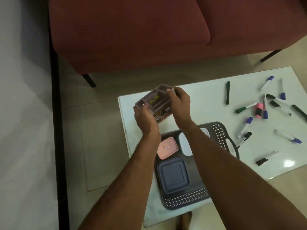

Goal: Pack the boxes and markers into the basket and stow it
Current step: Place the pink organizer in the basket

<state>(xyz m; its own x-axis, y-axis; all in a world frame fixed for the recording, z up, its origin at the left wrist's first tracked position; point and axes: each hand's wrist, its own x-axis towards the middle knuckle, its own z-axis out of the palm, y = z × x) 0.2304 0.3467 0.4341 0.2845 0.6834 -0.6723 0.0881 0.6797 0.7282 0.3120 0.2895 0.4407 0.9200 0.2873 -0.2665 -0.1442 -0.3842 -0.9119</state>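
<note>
Head view: both hands, left hand [144, 116] and right hand [180, 103], grip a clear-lidded compartment box [156, 101] by its ends, above the white table's [199, 100] left edge. Behind them the perforated dark basket [219, 135] holds pink, white and blue boxes; markers [245, 108] lie scattered right.

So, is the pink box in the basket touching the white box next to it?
Cannot tell. In the head view the pink box and white box sit side by side, with only a dark line between them.
</note>
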